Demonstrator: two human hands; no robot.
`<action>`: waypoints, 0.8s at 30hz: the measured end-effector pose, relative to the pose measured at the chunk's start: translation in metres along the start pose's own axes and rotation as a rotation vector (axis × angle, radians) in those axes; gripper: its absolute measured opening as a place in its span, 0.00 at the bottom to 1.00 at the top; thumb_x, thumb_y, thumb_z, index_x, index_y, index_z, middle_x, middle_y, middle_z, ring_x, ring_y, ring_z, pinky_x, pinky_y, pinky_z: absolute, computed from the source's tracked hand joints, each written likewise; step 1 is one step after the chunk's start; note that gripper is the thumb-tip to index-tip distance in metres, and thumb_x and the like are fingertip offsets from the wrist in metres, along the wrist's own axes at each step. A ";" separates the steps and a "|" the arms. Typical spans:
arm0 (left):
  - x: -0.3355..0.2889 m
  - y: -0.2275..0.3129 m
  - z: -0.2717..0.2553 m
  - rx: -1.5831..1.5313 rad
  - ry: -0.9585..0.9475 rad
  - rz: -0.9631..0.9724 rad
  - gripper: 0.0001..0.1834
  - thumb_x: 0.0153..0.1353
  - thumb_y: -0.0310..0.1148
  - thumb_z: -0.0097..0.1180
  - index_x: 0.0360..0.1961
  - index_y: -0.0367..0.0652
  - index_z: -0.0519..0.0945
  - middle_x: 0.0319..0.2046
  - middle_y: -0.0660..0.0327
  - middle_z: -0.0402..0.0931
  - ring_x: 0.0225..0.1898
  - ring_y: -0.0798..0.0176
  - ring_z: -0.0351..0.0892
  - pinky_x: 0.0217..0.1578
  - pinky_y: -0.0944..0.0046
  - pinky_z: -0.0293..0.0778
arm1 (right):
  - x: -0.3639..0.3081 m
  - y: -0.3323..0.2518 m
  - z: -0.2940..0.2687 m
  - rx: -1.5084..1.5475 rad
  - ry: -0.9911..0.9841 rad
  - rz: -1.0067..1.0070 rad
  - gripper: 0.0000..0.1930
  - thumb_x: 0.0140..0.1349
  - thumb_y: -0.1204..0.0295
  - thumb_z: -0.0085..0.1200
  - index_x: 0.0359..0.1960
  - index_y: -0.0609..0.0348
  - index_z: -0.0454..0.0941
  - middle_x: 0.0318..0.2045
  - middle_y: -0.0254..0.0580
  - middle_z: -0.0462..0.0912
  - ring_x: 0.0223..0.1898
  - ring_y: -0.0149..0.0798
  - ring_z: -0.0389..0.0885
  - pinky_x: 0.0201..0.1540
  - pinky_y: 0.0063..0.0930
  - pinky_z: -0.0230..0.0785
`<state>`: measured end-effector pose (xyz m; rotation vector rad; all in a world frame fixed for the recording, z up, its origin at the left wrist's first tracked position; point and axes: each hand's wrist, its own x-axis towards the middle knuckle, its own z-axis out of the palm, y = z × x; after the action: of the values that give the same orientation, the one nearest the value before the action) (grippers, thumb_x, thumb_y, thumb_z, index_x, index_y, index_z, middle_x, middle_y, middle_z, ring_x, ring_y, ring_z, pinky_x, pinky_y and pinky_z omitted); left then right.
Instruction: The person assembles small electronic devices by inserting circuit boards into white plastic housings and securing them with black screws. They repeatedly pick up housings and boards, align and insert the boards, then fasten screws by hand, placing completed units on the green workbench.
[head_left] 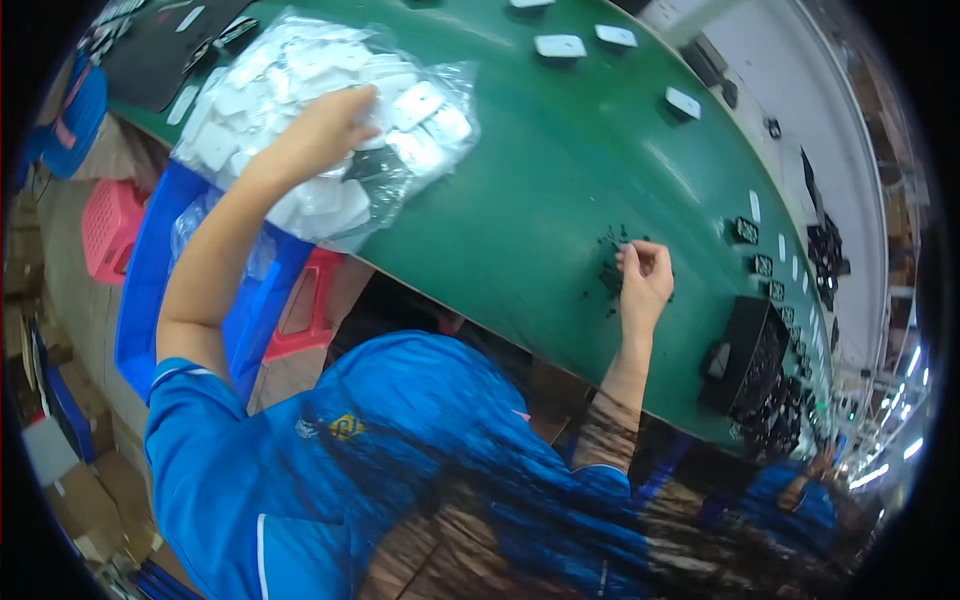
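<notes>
A clear plastic bag full of white plastic covers [325, 65] lies spread at the left of the green table [510, 190]. My left hand [325, 130] is over this bag among the covers; its thumb and forefinger are apart, and nothing shows between them. Farther right, my right hand [648, 275] has its thumb and fingertips pinched together at a small heap of tiny black parts [610, 275], possibly screws. What the pinch holds is too small to make out.
Several white covers [560, 46] sit along the table's far side. At right stand a black box [745, 350] and a row of dark square parts [762, 265]. A blue bin [145, 320] and pink stools [110, 230] are at left. A co-worker's sleeve [800, 500] shows lower right.
</notes>
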<state>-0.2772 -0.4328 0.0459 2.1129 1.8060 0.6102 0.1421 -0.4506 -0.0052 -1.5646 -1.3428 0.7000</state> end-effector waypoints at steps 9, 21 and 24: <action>-0.039 0.118 0.079 -0.861 -0.072 0.039 0.09 0.68 0.32 0.46 0.40 0.37 0.74 0.28 0.62 0.73 0.23 0.73 0.72 0.23 0.73 0.68 | -0.053 -0.070 0.019 0.625 -0.160 0.017 0.05 0.60 0.77 0.58 0.36 0.63 0.76 0.34 0.33 0.77 0.34 0.25 0.74 0.38 0.16 0.66; -0.056 0.180 0.119 -1.399 -0.276 -0.145 0.08 0.66 0.27 0.49 0.43 0.32 0.72 0.36 0.56 0.77 0.35 0.66 0.80 0.39 0.68 0.77 | -0.076 -0.056 0.018 0.023 0.019 -0.338 0.07 0.53 0.73 0.63 0.28 0.59 0.77 0.28 0.37 0.73 0.30 0.35 0.69 0.29 0.26 0.61; -0.058 0.180 0.121 -1.360 -0.264 -0.138 0.09 0.66 0.27 0.49 0.43 0.32 0.72 0.36 0.56 0.77 0.36 0.66 0.80 0.41 0.68 0.77 | -0.077 -0.060 0.015 0.019 -0.037 -0.360 0.06 0.53 0.74 0.63 0.29 0.59 0.77 0.28 0.38 0.73 0.30 0.35 0.70 0.29 0.26 0.62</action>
<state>-0.0695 -0.5142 0.0205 1.0330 0.8531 1.0335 0.0844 -0.5220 0.0312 -1.2530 -1.5878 0.5171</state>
